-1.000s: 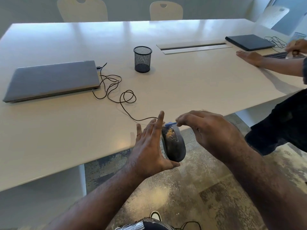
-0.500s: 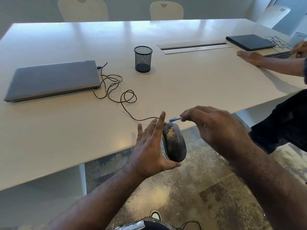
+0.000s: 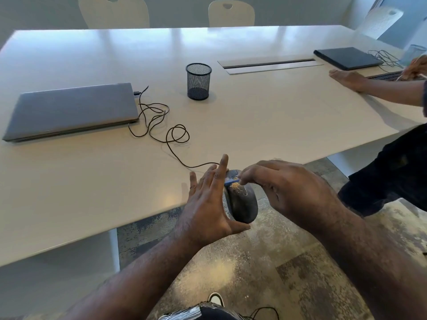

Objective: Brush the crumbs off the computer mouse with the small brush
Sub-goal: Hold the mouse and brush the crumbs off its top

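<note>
Since a moment ago the right hand (image 3: 286,192), pinching the small brush (image 3: 231,181), has dropped onto the crumbs (image 3: 235,186) on the computer mouse (image 3: 242,202), gripped off the table edge by the left hand (image 3: 205,204); sweeping them off comes next.

The computer mouse (image 3: 242,204) is dark grey and rounded, with a thin black cable (image 3: 161,132) that runs in loops over the worktop (image 3: 254,116). It is tilted on its side, off the near edge of the worktop. A patch of pale crumbs (image 3: 236,186) lies on its upper part. The small brush (image 3: 231,181) is blue and touches the mouse just above the crumbs.
</note>
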The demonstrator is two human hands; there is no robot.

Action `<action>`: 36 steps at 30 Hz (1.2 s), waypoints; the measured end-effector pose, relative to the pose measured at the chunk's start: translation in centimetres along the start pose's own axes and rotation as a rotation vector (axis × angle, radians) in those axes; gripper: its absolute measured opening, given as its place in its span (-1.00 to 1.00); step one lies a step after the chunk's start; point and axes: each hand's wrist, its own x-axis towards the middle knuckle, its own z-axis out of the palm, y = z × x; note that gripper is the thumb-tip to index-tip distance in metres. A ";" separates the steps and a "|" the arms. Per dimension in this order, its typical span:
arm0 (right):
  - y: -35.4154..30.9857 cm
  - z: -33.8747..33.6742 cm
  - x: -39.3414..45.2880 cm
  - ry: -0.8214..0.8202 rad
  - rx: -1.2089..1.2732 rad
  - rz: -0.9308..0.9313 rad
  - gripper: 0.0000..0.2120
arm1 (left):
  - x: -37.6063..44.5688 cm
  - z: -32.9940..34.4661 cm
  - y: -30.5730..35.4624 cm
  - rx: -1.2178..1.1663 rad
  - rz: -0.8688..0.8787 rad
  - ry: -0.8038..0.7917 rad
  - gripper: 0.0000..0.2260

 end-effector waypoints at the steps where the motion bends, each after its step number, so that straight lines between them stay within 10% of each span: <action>1: 0.0 0.0 -0.1 -0.011 -0.002 -0.005 -0.67 | 0.0 0.0 0.0 0.005 -0.004 0.001 0.31; 36: 2.2 -0.5 -2.4 0.130 0.090 0.036 -0.74 | 0.4 -0.4 -0.4 0.038 -0.024 0.025 0.34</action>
